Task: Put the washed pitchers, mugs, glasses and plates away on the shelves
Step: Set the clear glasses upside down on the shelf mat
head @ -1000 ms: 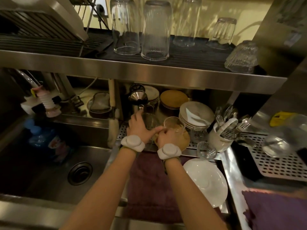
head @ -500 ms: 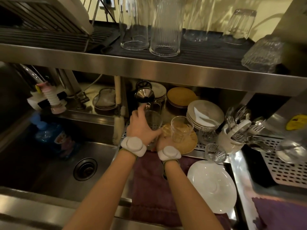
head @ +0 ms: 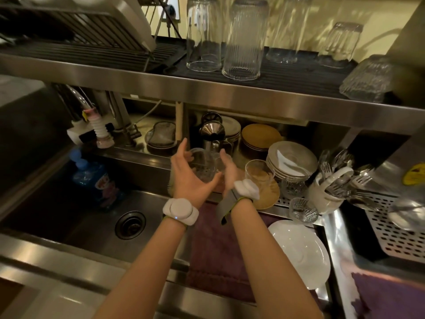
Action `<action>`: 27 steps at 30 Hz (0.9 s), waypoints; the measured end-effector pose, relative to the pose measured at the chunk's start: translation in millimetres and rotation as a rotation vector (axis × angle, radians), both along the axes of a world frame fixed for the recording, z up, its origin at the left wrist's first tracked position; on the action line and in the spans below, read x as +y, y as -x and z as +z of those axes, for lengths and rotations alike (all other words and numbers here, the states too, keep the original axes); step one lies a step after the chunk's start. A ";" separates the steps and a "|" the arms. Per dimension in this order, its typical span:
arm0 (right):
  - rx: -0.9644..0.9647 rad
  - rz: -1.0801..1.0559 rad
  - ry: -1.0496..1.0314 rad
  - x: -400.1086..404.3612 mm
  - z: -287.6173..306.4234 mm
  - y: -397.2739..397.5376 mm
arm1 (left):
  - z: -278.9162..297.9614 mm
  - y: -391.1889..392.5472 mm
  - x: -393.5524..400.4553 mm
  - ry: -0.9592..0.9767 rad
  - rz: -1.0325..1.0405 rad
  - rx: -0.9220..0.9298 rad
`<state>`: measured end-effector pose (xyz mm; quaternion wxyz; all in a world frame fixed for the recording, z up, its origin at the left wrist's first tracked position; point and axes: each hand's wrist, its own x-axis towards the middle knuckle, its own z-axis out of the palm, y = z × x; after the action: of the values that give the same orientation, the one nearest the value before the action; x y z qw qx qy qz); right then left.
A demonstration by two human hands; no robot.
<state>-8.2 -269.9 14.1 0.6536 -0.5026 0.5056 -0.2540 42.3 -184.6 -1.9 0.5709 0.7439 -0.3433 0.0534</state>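
A clear glass vessel [head: 203,165] is lifted above the drainer's left end, held between both hands. My left hand [head: 187,180] cups it from below and from the left, fingers spread. My right hand [head: 227,172], blurred, presses against its right side. Just to the right, another clear glass [head: 257,172] stands on a brown plate [head: 270,195]. A white plate [head: 301,252] lies in front. The steel upper shelf [head: 230,88] carries several upturned glasses, among them a tall ribbed one [head: 243,40].
Stacks of white plates [head: 293,157] and brown plates [head: 259,134] sit under the shelf beside a metal funnel [head: 212,131]. Two small cut-glass bowls [head: 301,210], a cutlery holder [head: 331,189], a purple towel [head: 218,247] and the sink [head: 69,215] surround my hands.
My right hand left the glass on the brown plate and joined the left hand. Both hands have raised the clear glass vessel off the drainer, toward me.
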 end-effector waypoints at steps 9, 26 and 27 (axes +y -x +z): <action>-0.138 0.004 0.269 5.4 14.6 23.2 | -10.7 23.3 15.3 -0.253 0.080 -0.018; -0.083 0.265 0.843 13.5 74.8 94.5 | 55.9 79.8 -5.3 0.017 -0.021 0.119; -0.098 0.269 0.828 11.6 81.3 97.7 | 63.4 82.4 -7.7 0.032 -0.026 0.092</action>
<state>-105.9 -258.3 95.4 0.4473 -0.7710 0.2595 -0.3716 -40.1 -192.4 61.6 0.5987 0.7318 -0.3253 0.0171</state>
